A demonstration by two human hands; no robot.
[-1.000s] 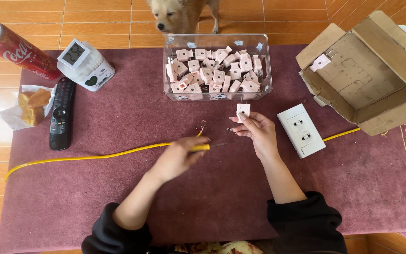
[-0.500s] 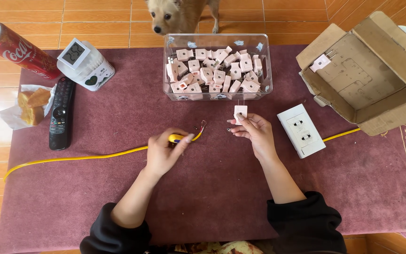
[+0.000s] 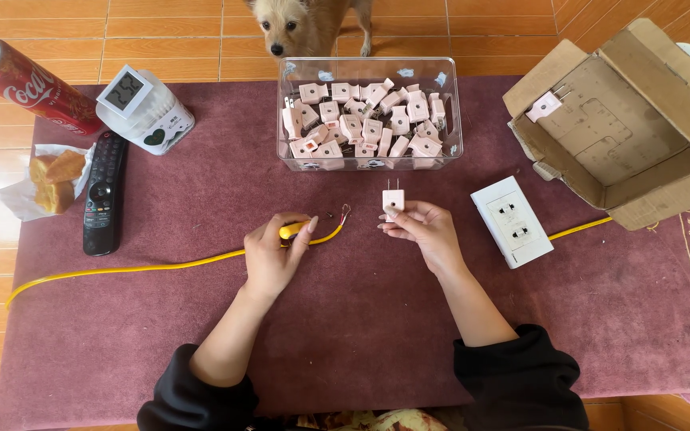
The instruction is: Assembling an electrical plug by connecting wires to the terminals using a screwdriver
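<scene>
Pale pink two-prong plastic plug [image 3: 393, 200] sits pinched upright in the right hand [image 3: 422, 231] over the maroon-covered desk [image 3: 185, 335]. The left hand [image 3: 275, 254] grips the yellow cable [image 3: 145, 268] near its bared wire end [image 3: 345, 212]. Seemingly the wiring step: those strands need guiding into the plug.

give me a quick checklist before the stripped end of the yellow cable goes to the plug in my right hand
1. Left hand grips yellow cable near its end: ok.
2. Bare wire end exposed, off the mat: ok.
3. Right hand holds pale plug, prongs up: ok.
4. Plug's terminals opened: cannot tell.
5. Wire end and plug apart, not yet joined: ok.
6. Cable's other end reaches white socket block; whether powered: cannot tell.
</scene>
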